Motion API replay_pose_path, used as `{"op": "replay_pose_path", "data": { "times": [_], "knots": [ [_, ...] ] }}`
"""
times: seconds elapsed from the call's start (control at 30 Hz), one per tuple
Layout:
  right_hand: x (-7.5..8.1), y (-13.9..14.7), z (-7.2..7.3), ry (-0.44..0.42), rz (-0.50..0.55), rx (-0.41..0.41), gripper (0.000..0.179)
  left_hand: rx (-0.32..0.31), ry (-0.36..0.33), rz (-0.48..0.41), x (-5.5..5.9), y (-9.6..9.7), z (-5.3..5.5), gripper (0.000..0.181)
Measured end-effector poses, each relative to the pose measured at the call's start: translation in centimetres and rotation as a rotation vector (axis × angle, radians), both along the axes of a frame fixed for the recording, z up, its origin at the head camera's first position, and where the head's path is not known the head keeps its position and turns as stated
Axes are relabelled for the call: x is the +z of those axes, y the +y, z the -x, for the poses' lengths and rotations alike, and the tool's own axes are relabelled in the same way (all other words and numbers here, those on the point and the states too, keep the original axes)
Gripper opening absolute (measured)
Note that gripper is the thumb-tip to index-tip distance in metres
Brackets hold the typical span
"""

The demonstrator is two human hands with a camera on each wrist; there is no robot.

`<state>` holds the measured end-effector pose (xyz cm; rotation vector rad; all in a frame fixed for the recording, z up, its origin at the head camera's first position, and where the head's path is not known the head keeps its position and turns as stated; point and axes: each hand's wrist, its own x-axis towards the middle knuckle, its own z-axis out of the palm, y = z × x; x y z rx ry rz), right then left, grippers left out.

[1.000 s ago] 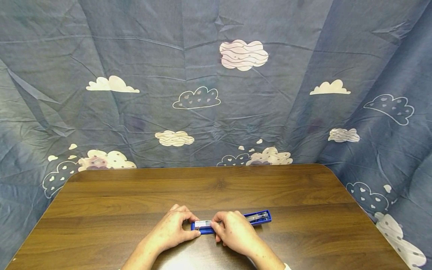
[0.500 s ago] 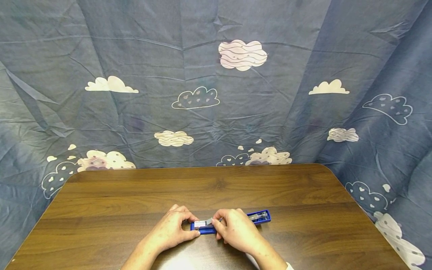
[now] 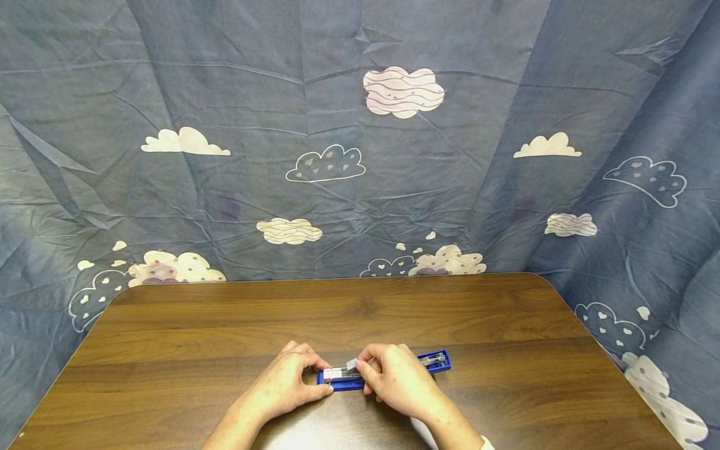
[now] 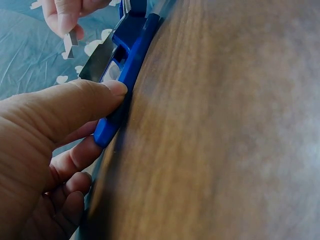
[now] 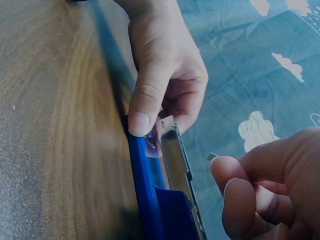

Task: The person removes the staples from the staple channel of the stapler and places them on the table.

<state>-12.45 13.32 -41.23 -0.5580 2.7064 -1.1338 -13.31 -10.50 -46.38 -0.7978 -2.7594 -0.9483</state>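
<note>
An opened blue stapler (image 3: 345,385) lies along the table, its top arm (image 3: 435,360) folded back to the right. My left hand (image 3: 285,382) grips the left end of its base; in the left wrist view the thumb presses the blue rim (image 4: 131,67) and fingers curl beneath the end. My right hand (image 3: 398,382) pinches a small grey staple strip (image 3: 352,364) between thumb and index finger. That strip (image 4: 71,46) is held just above the metal staple channel (image 4: 98,60), apart from it. Part of the stapler's middle is hidden behind my right hand.
The brown wood-grain table (image 3: 225,325) extends around the stapler. Behind it hangs a blue curtain (image 3: 337,206) with cloud prints, reaching down the table's back and right sides.
My right hand has lifted the staple strip up from the channel and shifted slightly to the right and away. The left hand keeps its grip on the stapler's end.
</note>
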Motion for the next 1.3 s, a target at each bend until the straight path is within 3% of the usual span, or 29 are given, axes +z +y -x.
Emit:
{"op": "replay_pose_path", "data": {
  "times": [0.37,1.03,1.3],
  "knots": [
    [0.39,0.08,-0.08,-0.027,0.018,0.015,0.013,-0.001,0.001,0.002,0.05,0.05,0.03,0.023],
    [1.03,0.14,-0.48,-0.028,-0.046,0.081,0.012,-0.005,0.006,-0.015,-0.06,0.06,0.12,0.023],
    [1.02,0.19,-0.59,-0.026,-0.087,0.106,0.014,-0.021,0.039,-0.023,0.03,0.03,0.11,0.023]
  ]
}}
